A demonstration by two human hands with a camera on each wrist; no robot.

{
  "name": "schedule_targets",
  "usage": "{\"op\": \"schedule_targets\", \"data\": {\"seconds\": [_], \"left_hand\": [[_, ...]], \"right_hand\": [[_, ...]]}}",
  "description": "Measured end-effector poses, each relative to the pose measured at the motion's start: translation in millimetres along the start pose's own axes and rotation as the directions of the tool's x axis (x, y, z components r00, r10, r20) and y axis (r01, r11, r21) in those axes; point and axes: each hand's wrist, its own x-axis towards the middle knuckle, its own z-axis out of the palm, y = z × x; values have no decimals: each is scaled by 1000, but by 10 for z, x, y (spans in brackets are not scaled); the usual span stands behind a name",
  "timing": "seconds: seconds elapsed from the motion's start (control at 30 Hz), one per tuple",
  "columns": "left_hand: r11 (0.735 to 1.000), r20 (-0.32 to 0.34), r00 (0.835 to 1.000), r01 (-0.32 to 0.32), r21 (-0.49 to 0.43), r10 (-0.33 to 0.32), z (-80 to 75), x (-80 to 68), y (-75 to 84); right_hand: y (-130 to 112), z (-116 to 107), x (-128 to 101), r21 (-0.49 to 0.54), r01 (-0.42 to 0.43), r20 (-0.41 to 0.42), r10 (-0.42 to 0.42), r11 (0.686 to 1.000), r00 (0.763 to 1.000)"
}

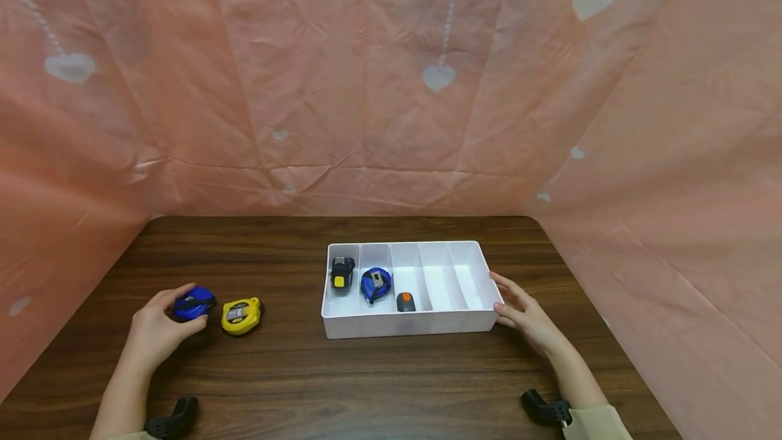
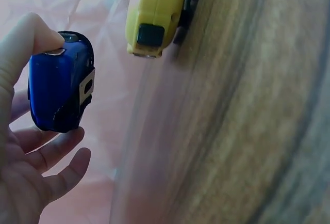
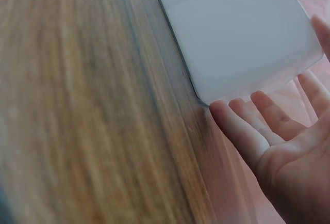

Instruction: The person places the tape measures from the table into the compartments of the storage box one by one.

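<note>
My left hand (image 1: 155, 331) grips a blue tape measure (image 1: 193, 303) between thumb and fingers. In the left wrist view the thumb presses on top of the blue tape measure (image 2: 59, 84), with fingertips beneath it. Just right of it on the table lies a yellow tape measure (image 1: 241, 316). My right hand (image 1: 528, 318) touches the right end of a white divided tray (image 1: 409, 323), its fingers fairly straight along that wall. Inside the tray, from the left, separate compartments hold a black-and-yellow tape measure (image 1: 342, 272), another blue one (image 1: 375, 284) and a dark one with an orange button (image 1: 405, 301).
The tray stands on a dark wood-grain table (image 1: 366, 386). A pink curtain (image 1: 366, 87) with white hearts rises behind the table and at both sides. Black straps with mounts (image 1: 174, 418) sit on both wrists.
</note>
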Motion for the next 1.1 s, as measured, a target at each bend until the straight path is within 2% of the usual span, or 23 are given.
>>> {"op": "schedule_targets", "data": {"seconds": [0.33, 0.77, 1.1], "left_hand": [[998, -64, 996, -70, -2, 70, -2, 35, 143], [987, -88, 985, -156, -43, 152, -3, 80, 305], [981, -76, 982, -177, -75, 171, 13, 140, 472]], "right_hand": [[11, -5, 3, 4, 0, -1, 0, 1000, 1000], [20, -12, 9, 1, -4, -5, 4, 1000, 1000], [16, -13, 7, 16, 3, 2, -3, 1000, 1000]]}}
